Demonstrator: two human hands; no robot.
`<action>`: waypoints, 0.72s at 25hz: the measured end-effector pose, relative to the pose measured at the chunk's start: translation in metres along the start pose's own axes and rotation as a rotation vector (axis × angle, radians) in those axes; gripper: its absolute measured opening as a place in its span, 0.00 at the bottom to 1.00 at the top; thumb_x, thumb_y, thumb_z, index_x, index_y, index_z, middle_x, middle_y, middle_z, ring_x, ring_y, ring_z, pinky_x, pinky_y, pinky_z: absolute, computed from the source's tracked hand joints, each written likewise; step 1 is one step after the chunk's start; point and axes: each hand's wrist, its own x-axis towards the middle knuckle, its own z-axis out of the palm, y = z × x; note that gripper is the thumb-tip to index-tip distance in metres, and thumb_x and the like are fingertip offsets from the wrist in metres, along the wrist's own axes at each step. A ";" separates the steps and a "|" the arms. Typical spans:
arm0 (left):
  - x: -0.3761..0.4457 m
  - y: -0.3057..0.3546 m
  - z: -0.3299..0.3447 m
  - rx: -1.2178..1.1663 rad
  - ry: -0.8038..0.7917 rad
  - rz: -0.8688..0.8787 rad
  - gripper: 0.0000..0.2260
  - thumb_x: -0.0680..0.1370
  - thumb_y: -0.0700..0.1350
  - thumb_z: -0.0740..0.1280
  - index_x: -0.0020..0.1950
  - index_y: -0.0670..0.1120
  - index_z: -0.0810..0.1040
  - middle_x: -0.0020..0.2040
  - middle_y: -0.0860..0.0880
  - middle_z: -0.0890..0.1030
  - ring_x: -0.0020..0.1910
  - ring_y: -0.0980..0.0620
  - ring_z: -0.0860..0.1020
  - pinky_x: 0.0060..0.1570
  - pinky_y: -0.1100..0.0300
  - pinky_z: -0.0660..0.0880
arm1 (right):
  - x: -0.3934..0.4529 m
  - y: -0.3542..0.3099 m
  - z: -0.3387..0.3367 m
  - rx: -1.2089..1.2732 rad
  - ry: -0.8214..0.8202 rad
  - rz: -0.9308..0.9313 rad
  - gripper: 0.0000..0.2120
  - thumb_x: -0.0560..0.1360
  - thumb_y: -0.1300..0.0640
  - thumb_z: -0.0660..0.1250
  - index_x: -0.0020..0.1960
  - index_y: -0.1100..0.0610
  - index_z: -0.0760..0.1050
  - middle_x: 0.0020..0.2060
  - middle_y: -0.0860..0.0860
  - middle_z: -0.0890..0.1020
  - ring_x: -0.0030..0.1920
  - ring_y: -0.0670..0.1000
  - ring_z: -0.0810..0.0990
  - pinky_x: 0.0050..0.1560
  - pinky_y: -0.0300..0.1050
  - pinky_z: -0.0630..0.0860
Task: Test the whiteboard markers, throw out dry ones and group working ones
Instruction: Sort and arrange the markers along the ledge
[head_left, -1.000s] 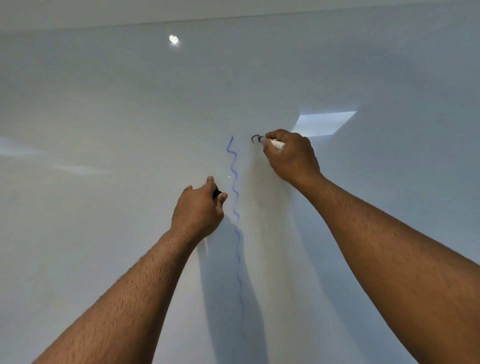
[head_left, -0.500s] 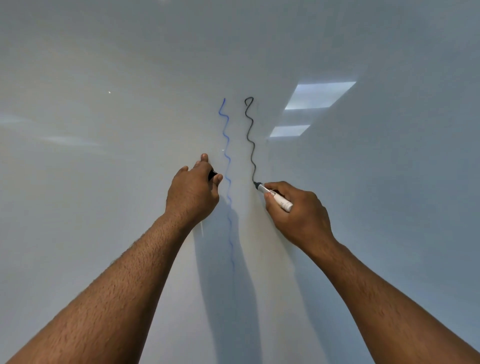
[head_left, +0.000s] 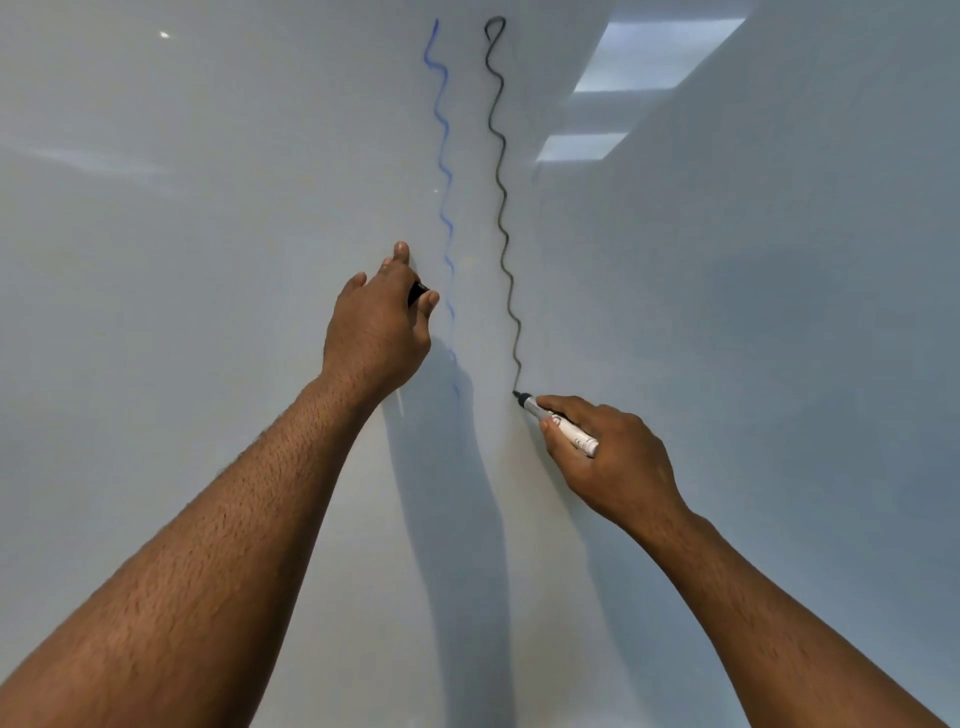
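Observation:
My right hand grips a white-barrelled black marker, its tip touching the whiteboard at the lower end of a dark wavy black line. To the left of that line runs a paler wavy blue line that fades lower down. My left hand rests against the board just left of the blue line, with a small black cap pinched between thumb and fingers.
The glossy whiteboard fills the whole view. Reflections of ceiling lights show on it at the upper right, and the shadows of my arms fall on it below my hands.
My right hand has drawn the black wavy line downward from a small loop at the top. The view has tilted down. My left hand has kept its hold on the cap.

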 end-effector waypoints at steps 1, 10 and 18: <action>-0.006 -0.001 0.004 -0.008 -0.005 -0.002 0.19 0.83 0.49 0.56 0.70 0.40 0.66 0.75 0.46 0.65 0.74 0.46 0.60 0.71 0.54 0.55 | -0.008 0.003 0.003 -0.010 -0.022 0.016 0.13 0.77 0.43 0.62 0.61 0.38 0.76 0.41 0.44 0.82 0.40 0.47 0.79 0.38 0.41 0.74; -0.129 -0.045 0.087 -0.322 -0.060 -0.159 0.14 0.79 0.48 0.66 0.61 0.42 0.79 0.56 0.46 0.83 0.57 0.48 0.79 0.52 0.65 0.68 | -0.099 0.026 0.027 0.304 -0.102 0.197 0.11 0.76 0.49 0.69 0.58 0.45 0.78 0.37 0.42 0.82 0.34 0.45 0.80 0.33 0.42 0.79; -0.282 -0.038 0.170 -0.886 -0.502 -0.869 0.06 0.80 0.49 0.64 0.50 0.49 0.80 0.48 0.53 0.85 0.51 0.57 0.81 0.53 0.60 0.75 | -0.188 0.073 0.070 0.639 -0.170 0.571 0.07 0.74 0.55 0.72 0.51 0.48 0.81 0.43 0.46 0.85 0.42 0.49 0.83 0.44 0.43 0.80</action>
